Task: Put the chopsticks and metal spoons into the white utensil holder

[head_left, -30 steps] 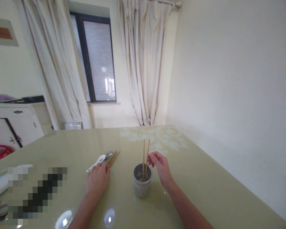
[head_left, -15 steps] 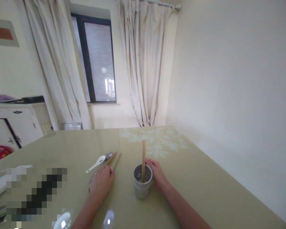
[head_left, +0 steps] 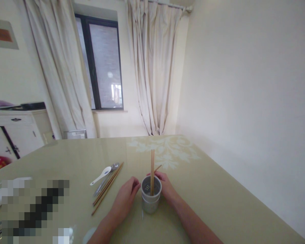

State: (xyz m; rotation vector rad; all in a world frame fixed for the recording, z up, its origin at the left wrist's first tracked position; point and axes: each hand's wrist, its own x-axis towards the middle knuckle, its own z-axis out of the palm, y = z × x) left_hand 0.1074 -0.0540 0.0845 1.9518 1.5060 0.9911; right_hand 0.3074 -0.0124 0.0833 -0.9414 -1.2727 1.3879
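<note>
A grey perforated utensil holder (head_left: 150, 200) stands on a glossy pale green table (head_left: 218, 203), close to the camera. Two wooden chopsticks (head_left: 151, 169) stand upright inside it, so the sorting looks only begun. The left hand (head_left: 123, 200) rests just left of the holder, fingers curled together toward its rim. The right hand (head_left: 165, 186) sits just right of it, seemingly pinching one more chopstick (head_left: 157, 168) that slants behind the holder; the exact grip is hard to tell. Left of the holder, on the table, lie two or three loose chopsticks (head_left: 105, 189), one white ceramic spoon (head_left: 101, 175) and one metal spoon (head_left: 106, 178).
</note>
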